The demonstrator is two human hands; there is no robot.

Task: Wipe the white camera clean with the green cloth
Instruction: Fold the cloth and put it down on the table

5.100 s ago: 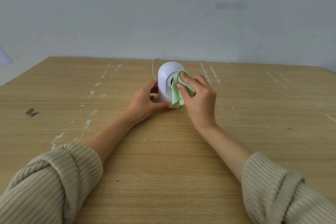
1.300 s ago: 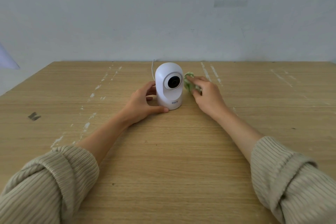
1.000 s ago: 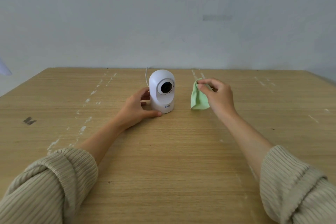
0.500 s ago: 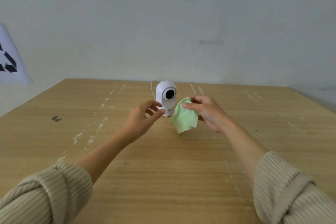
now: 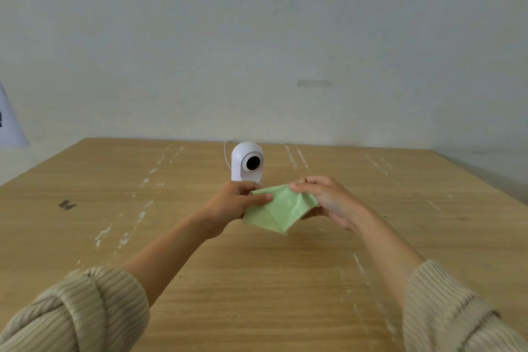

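Observation:
The white camera (image 5: 247, 161) stands upright on the wooden table (image 5: 257, 280), its dark round lens facing me and slightly right. A thin white cable rises behind it. Nothing touches it. In front of it, above the table, both hands hold the green cloth (image 5: 277, 210) stretched between them. My left hand (image 5: 233, 203) pinches the cloth's left corner between thumb and fingers. My right hand (image 5: 324, 198) grips its right edge, with part of the cloth hidden under the fingers. A lower corner of the cloth hangs down toward the table.
The table top carries white scuff streaks and a small dark mark (image 5: 66, 204) at the left. A plain pale wall (image 5: 257, 51) runs right behind the table's far edge. A white sheet with black print (image 5: 10, 126) shows at the left border.
My left hand has left the camera's base and taken the cloth's left corner. My right hand has brought the cloth away from the camera toward me, spread out. The view has tilted upward.

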